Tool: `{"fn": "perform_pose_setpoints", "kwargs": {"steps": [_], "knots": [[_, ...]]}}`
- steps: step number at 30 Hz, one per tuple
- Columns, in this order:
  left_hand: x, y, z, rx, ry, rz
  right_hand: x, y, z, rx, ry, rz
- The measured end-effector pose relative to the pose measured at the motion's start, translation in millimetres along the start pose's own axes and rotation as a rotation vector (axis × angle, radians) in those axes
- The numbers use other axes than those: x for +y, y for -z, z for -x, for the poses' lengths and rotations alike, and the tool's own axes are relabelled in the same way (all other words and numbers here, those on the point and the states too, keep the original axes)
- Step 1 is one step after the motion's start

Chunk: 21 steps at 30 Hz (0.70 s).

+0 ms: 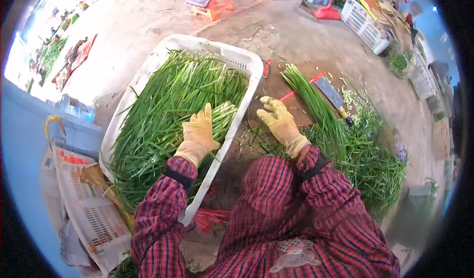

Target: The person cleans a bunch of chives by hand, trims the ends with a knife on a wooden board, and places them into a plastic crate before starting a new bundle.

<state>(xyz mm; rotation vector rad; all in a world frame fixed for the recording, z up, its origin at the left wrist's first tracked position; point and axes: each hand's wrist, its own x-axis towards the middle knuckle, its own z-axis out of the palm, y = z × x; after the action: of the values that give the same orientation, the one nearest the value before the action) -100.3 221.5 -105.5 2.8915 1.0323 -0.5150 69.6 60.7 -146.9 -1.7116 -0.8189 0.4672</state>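
Observation:
A white plastic basket (255, 61) holds a thick heap of garlic chives (168, 100), long green leaves with pale cut ends. My left hand (197, 135), in a yellowish glove, lies on the chives near the basket's right side, fingers and thumb apart. Just outside that rim, my gloved right hand (282, 122) is raised with fingers slightly bent and nothing visible in it. To its right lies a bundle of chives (311, 98), pale ends pointing away from me. A cleaver (330, 92) rests beside the bundle.
Loose green leaves (373, 159) are piled at my right. A red stool (211, 4) stands ahead, with a red dustpan or broom head (327, 12) farther right. White crates (365, 24) line the right side. An empty-looking white basket (94, 204) leans at my left.

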Motion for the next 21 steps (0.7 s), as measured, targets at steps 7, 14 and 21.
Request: {"fn": "perform_pose_setpoints", "kwargs": {"steps": [7,14,21], "knots": [[-10.9,-24.7,-11.3,0.151,0.005,0.035,-12.7,33.1,0.8,0.051,-0.127,-0.141],[-52.8,-8.2,-1.2,0.281,-0.083,0.688,-19.1,38.3,2.9,-0.081,-0.133,-0.174],[-71.2,-5.4,5.6,0.389,-0.177,0.836,-5.8,-1.1,6.3,-0.442,-0.078,-0.087]]}}
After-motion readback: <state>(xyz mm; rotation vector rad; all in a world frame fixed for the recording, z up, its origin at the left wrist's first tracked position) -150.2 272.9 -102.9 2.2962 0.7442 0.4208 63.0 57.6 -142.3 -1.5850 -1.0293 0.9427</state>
